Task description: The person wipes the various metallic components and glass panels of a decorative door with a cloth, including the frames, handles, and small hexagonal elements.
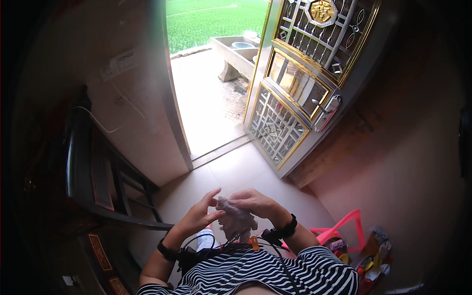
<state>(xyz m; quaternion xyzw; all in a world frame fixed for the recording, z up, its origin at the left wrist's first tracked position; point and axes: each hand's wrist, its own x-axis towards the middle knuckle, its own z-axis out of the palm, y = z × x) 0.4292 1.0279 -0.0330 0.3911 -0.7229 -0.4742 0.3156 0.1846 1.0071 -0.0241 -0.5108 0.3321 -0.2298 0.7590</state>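
A crumpled, fuzzy grey-mauve cloth [238,220] with uneven edges hangs in front of my chest, between both hands. My right hand [253,202] pinches its upper edge between thumb and fingers. At its left edge, my left hand [200,215] has the thumb on the cloth and a finger near its top corner; the index finger is raised clear of it. The lower end of the cloth hangs near dark cables and a small orange tag [254,243] at my chest. Each wrist carries a black band.
A dark wooden chair-like frame [118,211] stands on the left. Ahead, a metal door [290,113] with gold trim is open toward a paved yard and a concrete sink [236,54]. To the right are a pink plastic stool [351,216] and a pile of colourful packages [376,260].
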